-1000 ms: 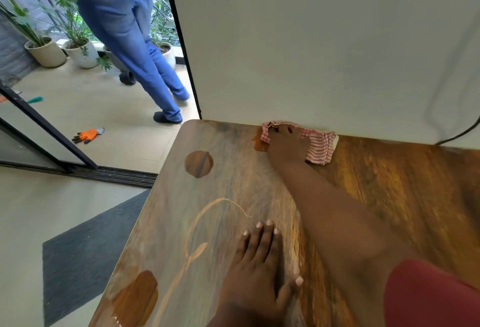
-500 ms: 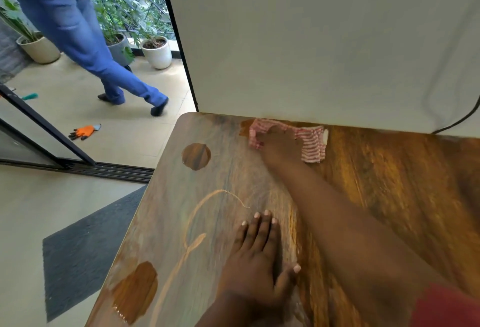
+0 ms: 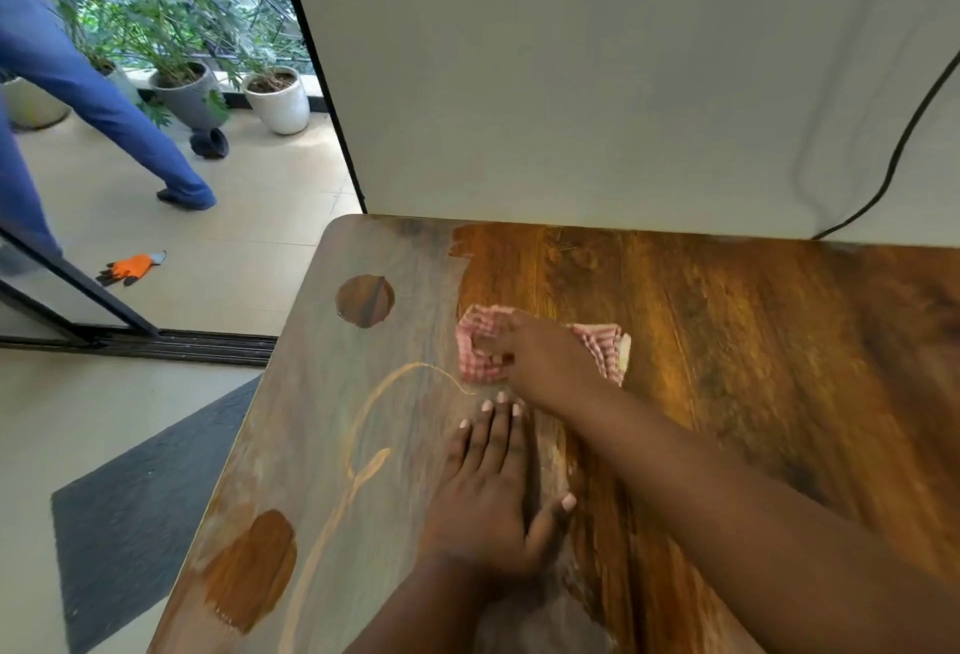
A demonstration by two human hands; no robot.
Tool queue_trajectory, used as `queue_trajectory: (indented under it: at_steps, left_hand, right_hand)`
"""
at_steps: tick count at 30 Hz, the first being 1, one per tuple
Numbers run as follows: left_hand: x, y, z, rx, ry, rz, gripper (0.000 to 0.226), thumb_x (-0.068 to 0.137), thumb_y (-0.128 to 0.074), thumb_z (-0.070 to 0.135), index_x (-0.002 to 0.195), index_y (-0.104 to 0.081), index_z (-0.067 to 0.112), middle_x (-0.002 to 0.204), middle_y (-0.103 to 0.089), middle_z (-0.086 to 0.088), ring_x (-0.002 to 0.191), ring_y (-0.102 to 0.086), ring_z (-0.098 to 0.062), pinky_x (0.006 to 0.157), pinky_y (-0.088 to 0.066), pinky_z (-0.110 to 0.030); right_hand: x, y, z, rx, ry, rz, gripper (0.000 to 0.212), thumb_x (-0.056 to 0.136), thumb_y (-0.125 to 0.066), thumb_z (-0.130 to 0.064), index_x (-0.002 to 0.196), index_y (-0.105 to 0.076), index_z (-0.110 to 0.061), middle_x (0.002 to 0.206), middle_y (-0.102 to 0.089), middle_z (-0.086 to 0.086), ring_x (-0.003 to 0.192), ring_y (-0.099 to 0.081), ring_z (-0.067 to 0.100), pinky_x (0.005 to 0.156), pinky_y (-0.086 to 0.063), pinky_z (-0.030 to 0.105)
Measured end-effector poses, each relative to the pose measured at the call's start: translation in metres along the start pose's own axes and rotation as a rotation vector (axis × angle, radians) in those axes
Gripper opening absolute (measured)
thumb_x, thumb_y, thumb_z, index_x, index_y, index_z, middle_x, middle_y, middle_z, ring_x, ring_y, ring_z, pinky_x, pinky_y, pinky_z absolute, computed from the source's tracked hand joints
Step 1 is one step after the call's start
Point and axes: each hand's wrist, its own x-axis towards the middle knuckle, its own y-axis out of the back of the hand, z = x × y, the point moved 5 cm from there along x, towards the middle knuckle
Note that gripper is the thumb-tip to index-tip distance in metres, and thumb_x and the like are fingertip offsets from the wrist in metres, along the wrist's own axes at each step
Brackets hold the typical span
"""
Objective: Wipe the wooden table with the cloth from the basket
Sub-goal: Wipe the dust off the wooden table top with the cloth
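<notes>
The wooden table (image 3: 753, 341) fills the lower right of the head view. Its left part is dull grey with dust, its right part a shiny brown. A red-and-white checked cloth (image 3: 475, 357) lies bunched on the table near the line between the two parts. My right hand (image 3: 545, 360) is on top of it, fingers bent over the cloth and gripping it against the wood. My left hand (image 3: 491, 492) lies flat on the table just in front of the cloth, fingers straight and together. No basket is in view.
A white wall (image 3: 571, 82) stands along the table's far edge, with a black cable (image 3: 904, 144) hanging at the right. Left of the table are a dark floor mat (image 3: 135, 508), a sliding-door track, an orange glove (image 3: 130, 269), potted plants (image 3: 275, 92) and a person's legs (image 3: 104, 102) walking.
My right hand has dragged the cloth from the far edge by the wall back toward me, close to my left hand. The person outside has stepped further left.
</notes>
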Motion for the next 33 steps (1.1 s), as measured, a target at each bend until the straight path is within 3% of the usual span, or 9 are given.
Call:
queue_trajectory:
  at_steps: [3,7,11,14,19,22,26,29,33]
  left_hand:
    - [-0.001,0.0,-0.001,-0.012,0.009,0.015,0.087,0.084,0.0,0.075,0.139,0.036,0.019,0.15,0.039,-0.004,0.139,0.037,-0.014,0.116,0.02,-0.037]
    - [-0.003,0.001,-0.001,-0.005,0.016,0.051,0.089,0.083,0.005,0.077,0.141,0.036,0.016,0.15,0.04,-0.004,0.139,0.036,-0.015,0.117,0.018,-0.038]
    - [-0.014,0.016,0.003,-0.073,0.015,0.126,0.098,0.08,0.001,0.08,0.145,0.027,0.01,0.152,0.034,-0.008,0.142,0.031,-0.019,0.117,0.018,-0.038]
    - [-0.04,0.035,-0.01,-0.255,-0.014,0.199,0.104,0.081,-0.014,0.084,0.148,0.015,0.009,0.157,0.021,-0.008,0.145,0.023,-0.016,0.118,0.015,-0.037]
    - [-0.085,0.046,-0.03,-0.037,-0.051,0.074,0.106,0.077,-0.01,0.089,0.143,0.032,0.019,0.153,0.036,0.0,0.141,0.032,-0.011,0.112,0.026,-0.03]
    - [-0.097,0.036,-0.026,0.028,-0.02,0.015,0.105,0.074,-0.004,0.092,0.139,0.038,0.021,0.148,0.043,0.002,0.137,0.039,-0.009,0.109,0.03,-0.029]
    - [-0.11,0.025,-0.011,0.081,-0.086,-0.017,0.1,0.078,-0.003,0.088,0.137,0.04,0.021,0.146,0.043,-0.002,0.136,0.04,-0.01,0.108,0.032,-0.029]
    - [-0.121,0.019,-0.008,0.129,-0.143,-0.045,0.098,0.079,-0.002,0.086,0.14,0.035,0.018,0.148,0.04,-0.003,0.139,0.036,-0.013,0.109,0.03,-0.03]
    - [-0.138,0.007,-0.012,0.15,-0.127,-0.107,0.101,0.077,-0.002,0.087,0.142,0.032,0.018,0.15,0.038,-0.003,0.138,0.038,-0.014,0.11,0.029,-0.032]
  right_hand:
    - [-0.029,0.015,0.038,0.108,-0.097,-0.007,0.042,0.084,-0.059,-0.019,0.117,-0.06,-0.045,0.14,-0.05,-0.006,0.122,-0.048,0.019,0.091,-0.034,0.028]
    - [-0.012,0.025,0.05,0.087,-0.388,0.164,0.039,0.087,-0.055,-0.016,0.119,-0.063,-0.036,0.138,-0.052,0.002,0.115,-0.052,0.025,0.081,-0.038,0.026]
    - [-0.037,-0.002,-0.017,0.155,-0.178,0.086,0.033,0.091,-0.053,-0.026,0.122,-0.061,-0.034,0.133,-0.056,-0.003,0.118,-0.052,0.021,0.093,-0.038,0.027]
    - [-0.112,-0.013,-0.022,0.171,-0.042,-0.063,0.036,0.087,-0.057,-0.028,0.121,-0.062,-0.035,0.132,-0.058,-0.003,0.118,-0.052,0.019,0.09,-0.035,0.024]
    - [-0.136,0.019,0.044,0.165,-0.359,0.013,0.032,0.088,-0.06,-0.024,0.119,-0.065,-0.03,0.132,-0.056,0.006,0.116,-0.052,0.024,0.089,-0.039,0.027]
    - [-0.123,0.01,0.021,0.174,-0.481,0.117,0.037,0.093,-0.05,-0.029,0.13,-0.056,-0.03,0.14,-0.047,0.008,0.119,-0.049,0.03,0.093,-0.041,0.034]
    - [-0.18,-0.031,-0.048,0.265,-0.264,0.032,0.039,0.091,-0.052,-0.031,0.13,-0.048,-0.037,0.134,-0.05,-0.005,0.11,-0.054,0.023,0.085,-0.051,0.04]
    - [-0.253,-0.04,-0.05,0.247,-0.126,-0.076,0.038,0.09,-0.053,-0.034,0.127,-0.052,-0.044,0.132,-0.045,-0.02,0.11,-0.051,0.007,0.089,-0.045,0.026]
    - [-0.265,-0.017,0.005,0.14,-0.34,-0.06,0.041,0.094,-0.049,-0.025,0.13,-0.052,-0.043,0.141,-0.04,-0.005,0.119,-0.046,0.016,0.089,-0.039,0.025]
